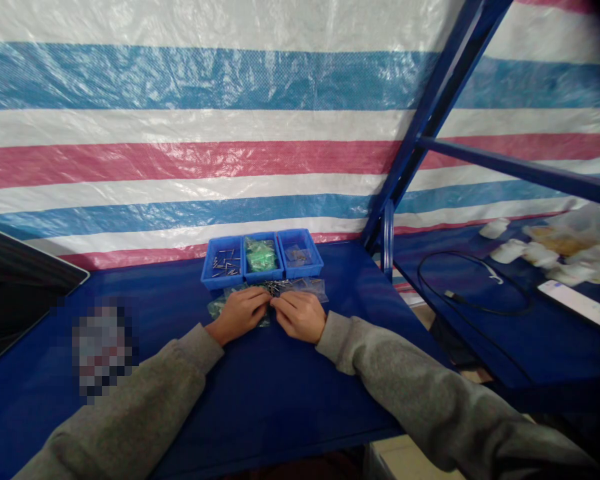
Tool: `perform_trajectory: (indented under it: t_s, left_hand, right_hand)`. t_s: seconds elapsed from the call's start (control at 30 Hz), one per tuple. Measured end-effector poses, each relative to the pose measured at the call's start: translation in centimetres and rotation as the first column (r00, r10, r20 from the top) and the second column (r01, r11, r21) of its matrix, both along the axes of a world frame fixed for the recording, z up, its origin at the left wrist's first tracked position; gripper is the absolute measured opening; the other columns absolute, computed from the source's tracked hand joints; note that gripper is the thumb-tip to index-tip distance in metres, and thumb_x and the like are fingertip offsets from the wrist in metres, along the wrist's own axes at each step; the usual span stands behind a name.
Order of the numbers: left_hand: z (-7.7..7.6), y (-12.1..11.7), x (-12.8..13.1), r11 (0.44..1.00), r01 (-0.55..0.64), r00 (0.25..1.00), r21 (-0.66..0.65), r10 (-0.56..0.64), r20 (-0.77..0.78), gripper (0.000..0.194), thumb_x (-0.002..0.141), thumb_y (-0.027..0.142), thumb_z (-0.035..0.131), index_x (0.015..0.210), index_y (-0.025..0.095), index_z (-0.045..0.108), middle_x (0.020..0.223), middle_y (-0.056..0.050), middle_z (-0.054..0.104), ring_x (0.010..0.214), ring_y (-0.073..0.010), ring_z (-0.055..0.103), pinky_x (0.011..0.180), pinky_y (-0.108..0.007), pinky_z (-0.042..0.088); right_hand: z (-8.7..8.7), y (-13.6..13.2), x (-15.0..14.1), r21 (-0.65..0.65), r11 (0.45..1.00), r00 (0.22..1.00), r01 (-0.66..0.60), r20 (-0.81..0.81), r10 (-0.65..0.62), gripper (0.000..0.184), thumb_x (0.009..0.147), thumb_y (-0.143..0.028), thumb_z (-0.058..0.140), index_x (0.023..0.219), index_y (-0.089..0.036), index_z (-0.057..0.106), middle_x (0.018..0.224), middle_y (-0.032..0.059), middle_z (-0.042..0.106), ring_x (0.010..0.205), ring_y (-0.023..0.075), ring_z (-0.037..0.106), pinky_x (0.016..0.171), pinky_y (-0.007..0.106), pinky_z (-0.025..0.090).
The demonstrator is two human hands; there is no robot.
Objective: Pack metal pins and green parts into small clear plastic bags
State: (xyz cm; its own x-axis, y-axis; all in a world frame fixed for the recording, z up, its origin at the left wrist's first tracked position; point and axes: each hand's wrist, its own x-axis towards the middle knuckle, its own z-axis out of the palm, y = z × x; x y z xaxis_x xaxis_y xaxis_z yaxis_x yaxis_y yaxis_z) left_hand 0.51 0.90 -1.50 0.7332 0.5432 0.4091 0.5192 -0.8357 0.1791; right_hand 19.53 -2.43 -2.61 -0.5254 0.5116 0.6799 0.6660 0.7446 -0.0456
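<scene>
Your left hand (pixel 240 312) and right hand (pixel 300 315) together, fingertips pinching at small metal screws (pixel 278 287) heaped on blue bench (pixel 280 387). Exact grip: cannot tell. Three blue plastic trays (pixel 263 257) at twelve o'clock. Best take one screw at a time, wrists low.

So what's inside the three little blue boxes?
The left blue box holds small metal pins, the middle box green pieces, and the right box something clear, perhaps a small bag. Anything underneath is hidden.
</scene>
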Motion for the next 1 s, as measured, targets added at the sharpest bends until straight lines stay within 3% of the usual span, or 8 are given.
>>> perform_trajectory:
  t_s: [0.23, 0.73, 1.0]
  left_hand:
    - [0.48, -0.28, 0.23, 1.000, 0.010, 1.000, 0.027, -0.010, 0.003, 0.018, 0.087, 0.018, 0.042, 0.093, 0.015, 0.059, 0.087, -0.007, 0.062, 0.083, -0.0159, 0.059, 0.077, -0.028, 0.048]
    - [0.29, -0.17, 0.35, 0.997, 0.013, 1.000, 0.082, -0.014, 0.008, 0.019, 0.089, 0.027, 0.046, 0.087, 0.015, 0.061, 0.082, -0.005, 0.063, 0.078, -0.0148, 0.059, 0.074, -0.027, 0.048]
    - [0.57, -0.39, 0.38, 0.999, 0.009, 1.000, 0.043, -0.009, 0.009, 0.019, 0.089, 0.028, 0.046, 0.088, 0.016, 0.061, 0.082, -0.005, 0.063, 0.077, -0.0145, 0.058, 0.072, -0.026, 0.046]
  right_hand:
    - [0.13, 0.02, 0.16, -0.006, 1.000, 0.993, -0.014, -0.115, 0.013, 0.017, 0.084, -0.016, 0.045, 0.094, -0.016, 0.059, 0.074, 0.0045, 0.060, 0.072, 0.0142, 0.057, 0.068, 0.026, 0.045]
    - [0.36, -0.15, 0.30, -0.031, 0.999, 0.982, -0.031, -0.186, 0.025, 0.016, 0.083, -0.016, 0.048, 0.094, -0.016, 0.059, 0.078, 0.0057, 0.062, 0.073, 0.0148, 0.059, 0.070, 0.027, 0.048]
    - [0.50, -0.16, 0.30, -0.038, 0.998, 0.973, -0.053, -0.228, 0.043, 0.016, 0.084, -0.016, 0.047, 0.094, -0.016, 0.059, 0.081, 0.0062, 0.063, 0.076, 0.0150, 0.060, 0.072, 0.027, 0.050]
